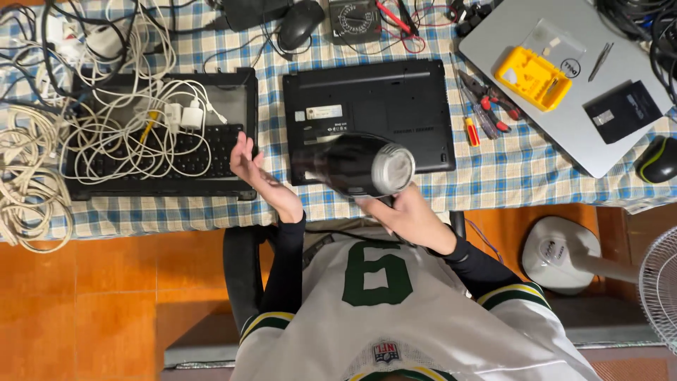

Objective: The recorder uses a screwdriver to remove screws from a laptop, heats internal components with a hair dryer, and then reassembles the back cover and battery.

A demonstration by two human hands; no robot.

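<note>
My right hand (411, 217) grips the handle of a black hair-dryer-like blower (356, 166) with a round grey end, held above the table's front edge. The blower hangs over the near part of a black laptop (370, 99) that lies closed, underside up, on the checked tablecloth (493, 173). My left hand (248, 168) is raised with its fingers spread and holds nothing. It hovers between the upturned laptop and a second black laptop (233, 106), whose keyboard is covered by white cables.
White cables and chargers (134, 130) pile up at the left. A silver laptop (543, 120) at the right carries a yellow case (532, 76) and a black card. Pliers (493, 102), a small screwdriver (471, 131), a multimeter (355, 20) and mice lie around. A fan base (560, 254) stands on the floor.
</note>
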